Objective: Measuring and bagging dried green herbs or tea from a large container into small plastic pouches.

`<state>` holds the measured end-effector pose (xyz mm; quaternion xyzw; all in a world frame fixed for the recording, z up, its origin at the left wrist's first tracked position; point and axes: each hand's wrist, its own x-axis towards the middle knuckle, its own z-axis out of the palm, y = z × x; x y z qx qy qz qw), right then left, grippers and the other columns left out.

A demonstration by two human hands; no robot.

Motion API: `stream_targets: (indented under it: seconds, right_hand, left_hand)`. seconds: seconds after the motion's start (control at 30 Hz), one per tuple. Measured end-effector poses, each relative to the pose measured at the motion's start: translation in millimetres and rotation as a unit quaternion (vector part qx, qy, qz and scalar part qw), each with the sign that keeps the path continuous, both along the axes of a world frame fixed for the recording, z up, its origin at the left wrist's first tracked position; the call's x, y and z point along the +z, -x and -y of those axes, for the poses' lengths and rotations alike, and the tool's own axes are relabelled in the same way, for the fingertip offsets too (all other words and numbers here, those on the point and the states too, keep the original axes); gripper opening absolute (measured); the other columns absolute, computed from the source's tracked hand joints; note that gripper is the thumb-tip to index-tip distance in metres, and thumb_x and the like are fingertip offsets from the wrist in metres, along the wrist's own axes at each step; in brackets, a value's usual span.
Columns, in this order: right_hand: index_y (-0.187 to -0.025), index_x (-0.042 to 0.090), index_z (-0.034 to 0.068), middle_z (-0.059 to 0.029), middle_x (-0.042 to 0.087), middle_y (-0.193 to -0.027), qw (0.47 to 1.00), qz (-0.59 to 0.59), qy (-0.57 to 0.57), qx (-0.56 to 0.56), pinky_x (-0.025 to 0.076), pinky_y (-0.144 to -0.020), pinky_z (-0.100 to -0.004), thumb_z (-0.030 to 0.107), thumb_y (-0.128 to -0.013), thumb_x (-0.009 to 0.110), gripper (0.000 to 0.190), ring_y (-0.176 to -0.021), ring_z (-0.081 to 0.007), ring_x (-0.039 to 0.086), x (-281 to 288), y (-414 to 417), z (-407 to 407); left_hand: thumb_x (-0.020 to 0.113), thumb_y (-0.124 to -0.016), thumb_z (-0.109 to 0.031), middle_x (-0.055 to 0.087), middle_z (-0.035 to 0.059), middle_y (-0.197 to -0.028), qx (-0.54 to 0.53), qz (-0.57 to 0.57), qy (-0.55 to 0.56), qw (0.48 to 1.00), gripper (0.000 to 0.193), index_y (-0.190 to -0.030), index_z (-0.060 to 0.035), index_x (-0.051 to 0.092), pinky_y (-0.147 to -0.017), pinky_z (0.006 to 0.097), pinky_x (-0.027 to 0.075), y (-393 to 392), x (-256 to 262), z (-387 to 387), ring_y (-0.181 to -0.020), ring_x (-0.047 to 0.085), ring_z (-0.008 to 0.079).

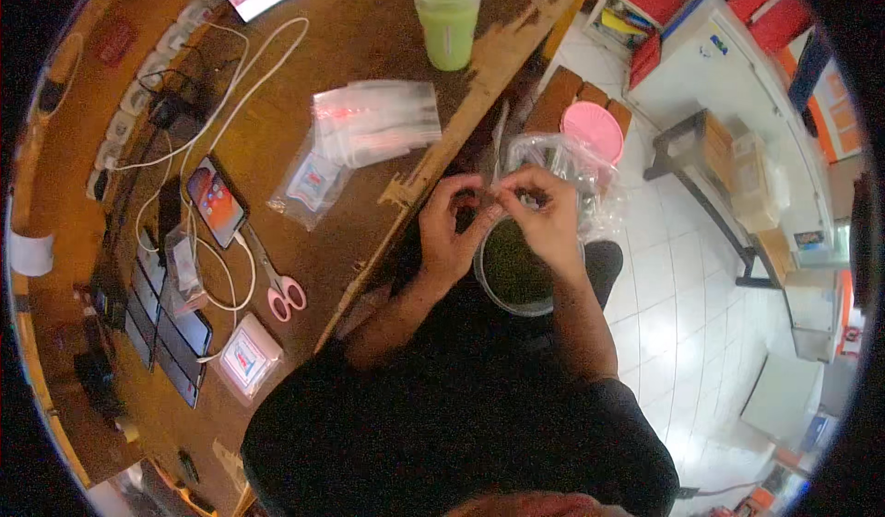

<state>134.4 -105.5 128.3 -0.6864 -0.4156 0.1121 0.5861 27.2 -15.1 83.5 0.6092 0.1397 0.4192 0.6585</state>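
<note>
My left hand (453,230) and my right hand (543,216) meet at the fingertips above a round clear tub (515,306) of dark green contents. Both hands pinch something small and thin, perhaps the edge of a clear bag; its exact shape cannot be made out. A crumpled clear plastic bag (598,206) lies just beyond my right hand, with a round pink lid (593,132) behind it. On the wooden table (373,47), left of my hands, are a fanned stack of clear plastic bags (380,119) and a clear packet with a printed label (311,182).
A plastic cup of green drink (448,23) stands near the table edge. Pink-handled scissors (285,298), a phone (216,201) with a white cable (252,278), more phones (183,351) and a labelled packet (249,358) lie to the left. A wooden stool (560,95) stands beyond the table edge.
</note>
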Motion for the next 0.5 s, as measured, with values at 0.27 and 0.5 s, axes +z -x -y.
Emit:
stream_targets:
  seconds: [0.27,0.5]
  right_hand:
    - [-0.084,0.066,0.0,-0.011,0.068,-0.075,0.976,-0.199,0.079,0.026,0.051,-0.063,-0.0307,0.006,-0.081,0.069,0.008,-0.067,-0.0202,0.066,-22.7,7.0,55.5]
    - [-0.084,0.062,-0.002,-0.022,0.063,-0.075,0.982,0.046,0.184,0.004,0.049,-0.062,-0.0414,0.009,-0.082,0.062,0.011,-0.068,-0.0413,0.061,-13.7,21.2,66.5]
  left_hand:
    - [0.068,-0.087,-0.013,0.071,0.0102,-0.085,-0.206,-0.179,-0.046,0.961,0.018,-0.096,0.0023,0.069,-0.063,0.0263,0.05,3.2,-0.4,-7.0,-0.073,0.064,0.0111]
    - [0.06,-0.089,-0.012,0.066,0.0166,-0.08,-0.282,-0.241,-0.224,0.901,0.013,-0.089,0.0016,0.06,-0.07,0.0359,0.051,-2.7,5.2,-6.4,-0.076,0.066,0.0319]
